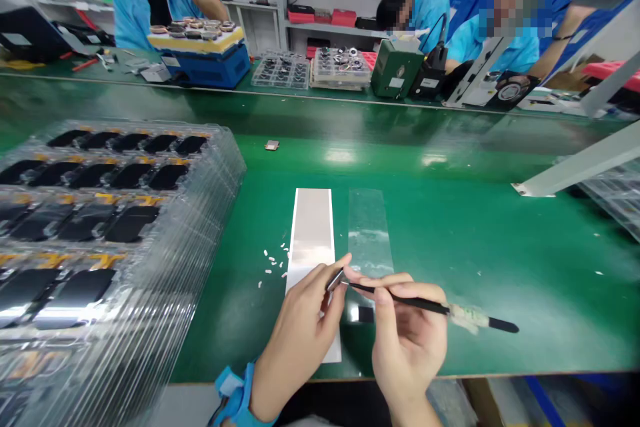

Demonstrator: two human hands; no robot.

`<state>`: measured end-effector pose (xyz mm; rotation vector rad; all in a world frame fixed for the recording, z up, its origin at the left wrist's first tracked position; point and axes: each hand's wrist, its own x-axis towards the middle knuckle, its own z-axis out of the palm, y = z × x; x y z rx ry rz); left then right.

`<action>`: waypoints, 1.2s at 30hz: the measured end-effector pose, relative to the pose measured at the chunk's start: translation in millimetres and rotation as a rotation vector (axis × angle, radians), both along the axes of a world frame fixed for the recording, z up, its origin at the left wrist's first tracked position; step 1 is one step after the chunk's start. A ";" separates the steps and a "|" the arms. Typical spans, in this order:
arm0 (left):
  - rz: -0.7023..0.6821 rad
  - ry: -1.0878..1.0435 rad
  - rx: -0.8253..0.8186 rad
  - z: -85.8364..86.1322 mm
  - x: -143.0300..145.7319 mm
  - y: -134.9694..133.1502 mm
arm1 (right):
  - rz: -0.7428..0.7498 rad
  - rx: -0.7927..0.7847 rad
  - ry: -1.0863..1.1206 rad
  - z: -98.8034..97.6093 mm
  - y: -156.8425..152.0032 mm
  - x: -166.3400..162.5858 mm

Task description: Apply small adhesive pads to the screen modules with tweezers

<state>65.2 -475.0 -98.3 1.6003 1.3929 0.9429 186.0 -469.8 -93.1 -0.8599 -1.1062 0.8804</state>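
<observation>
My left hand (305, 313), with a blue band at the wrist, pinches a small dark display screen (335, 279) seen nearly edge-on. My right hand (413, 327) grips slim black tweezers (420, 303) with pale tape wrapped near the back end. Their tip reaches the edge of the screen; whether it touches I cannot tell. Beneath my left hand lies a long white-edged strip (313, 227), partly covered by the fingers. A clear plastic strip (369, 227) lies to its right. Between my hands, a small black square (365, 314) rests on the green table.
A tall stack of clear trays (200, 227) with black screens fills the left. Small white bits (270, 259) lie beside the strip. A small metallic part (271, 145) sits farther back. A white post (575, 163) stands at right. Several people in blue work across the bench.
</observation>
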 end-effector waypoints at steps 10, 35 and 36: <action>0.020 0.002 -0.044 3.1 0.0 -1.8 | 0.039 0.048 0.024 -7.3 -2.1 -1.1; -0.026 -0.031 -0.082 4.7 -3.0 -8.1 | 0.019 0.042 -0.019 -14.0 -0.9 -2.0; -0.024 -0.025 -0.076 4.4 -2.8 -7.8 | 0.014 0.042 -0.027 -14.2 -1.1 -1.9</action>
